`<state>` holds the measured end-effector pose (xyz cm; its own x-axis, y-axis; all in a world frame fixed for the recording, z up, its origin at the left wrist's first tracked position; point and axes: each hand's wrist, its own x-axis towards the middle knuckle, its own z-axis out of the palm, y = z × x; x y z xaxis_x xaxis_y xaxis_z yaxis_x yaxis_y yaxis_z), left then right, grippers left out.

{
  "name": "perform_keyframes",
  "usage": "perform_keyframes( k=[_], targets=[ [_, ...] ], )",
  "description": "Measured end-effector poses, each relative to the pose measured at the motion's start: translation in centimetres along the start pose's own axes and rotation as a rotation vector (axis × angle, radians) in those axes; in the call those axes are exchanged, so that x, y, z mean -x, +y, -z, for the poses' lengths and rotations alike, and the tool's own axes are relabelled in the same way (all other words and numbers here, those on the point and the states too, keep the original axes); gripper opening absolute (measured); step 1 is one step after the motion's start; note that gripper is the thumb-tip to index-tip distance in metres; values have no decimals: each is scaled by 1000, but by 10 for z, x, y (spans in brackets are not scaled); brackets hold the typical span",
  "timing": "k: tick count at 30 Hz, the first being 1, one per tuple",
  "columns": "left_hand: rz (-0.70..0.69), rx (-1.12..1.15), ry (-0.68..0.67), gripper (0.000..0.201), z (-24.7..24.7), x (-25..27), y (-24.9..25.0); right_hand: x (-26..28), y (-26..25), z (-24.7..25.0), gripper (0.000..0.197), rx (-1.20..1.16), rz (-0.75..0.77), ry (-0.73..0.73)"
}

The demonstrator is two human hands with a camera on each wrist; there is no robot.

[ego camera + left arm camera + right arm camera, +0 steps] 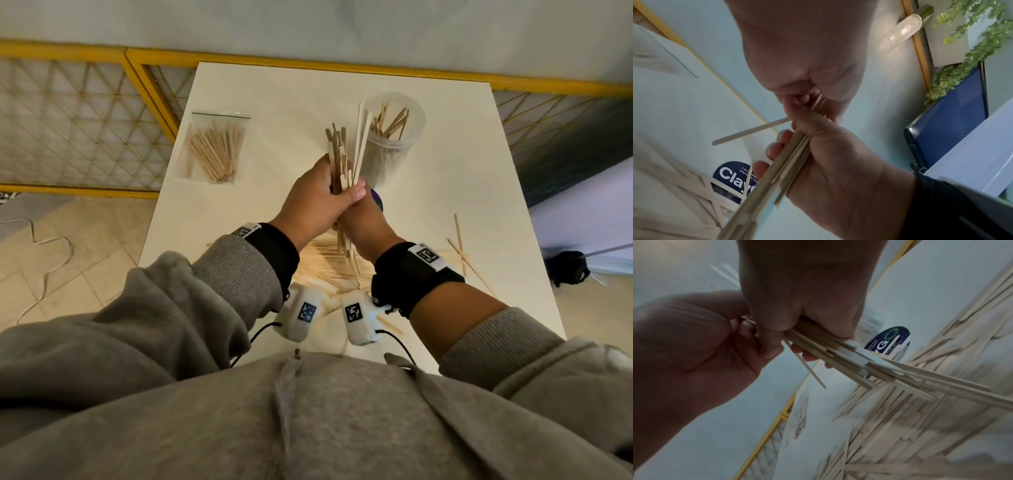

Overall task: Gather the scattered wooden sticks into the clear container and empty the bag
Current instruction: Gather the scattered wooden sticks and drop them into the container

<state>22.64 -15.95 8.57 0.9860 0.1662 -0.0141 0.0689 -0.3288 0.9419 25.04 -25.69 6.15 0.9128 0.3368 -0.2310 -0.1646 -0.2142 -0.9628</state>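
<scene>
Both hands hold one upright bundle of wooden sticks (337,154) above the middle of the white table (462,154). My left hand (325,192) grips it high up with the thumb across the front, and my right hand (363,219) grips it just below. In the wrist views the fingers curl round the bundle (785,162) (838,350). The clear container (390,137) stands upright right behind the bundle's top, with several sticks in it. A clear zip bag (214,147) lies at the table's left with sticks inside. A scattered pile of sticks (325,260) lies under my wrists.
A few loose sticks (459,246) lie near the table's right edge. A dark round sticker (376,202) on the table shows beside my right hand. A yellow-framed mesh fence (85,120) runs behind and left of the table. A cable (51,246) lies on the floor.
</scene>
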Motion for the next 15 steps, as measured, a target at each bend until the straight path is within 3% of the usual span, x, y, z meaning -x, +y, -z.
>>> perform_keyframes(
  k=[4, 8, 11, 13, 15],
  targets=[
    [-32, -48, 70, 26, -1, 5, 3, 6, -4, 2, 25, -21, 36, -81],
    [-21, -23, 33, 25, 1, 4, 10, 4, -5, 2, 24, 56, 35, -37],
    [-76, 133, 51, 51, 9, -1, 29, 2, -1, 3, 17, 167, -35, -14],
    [-154, 168, 100, 65, 17, -6, 46, 4, 3, 3, 26, 223, -29, -30],
    [-219, 81, 91, 43, 20, -8, 57, 6, 1, 0, 28, 242, -20, -37]
  ],
)
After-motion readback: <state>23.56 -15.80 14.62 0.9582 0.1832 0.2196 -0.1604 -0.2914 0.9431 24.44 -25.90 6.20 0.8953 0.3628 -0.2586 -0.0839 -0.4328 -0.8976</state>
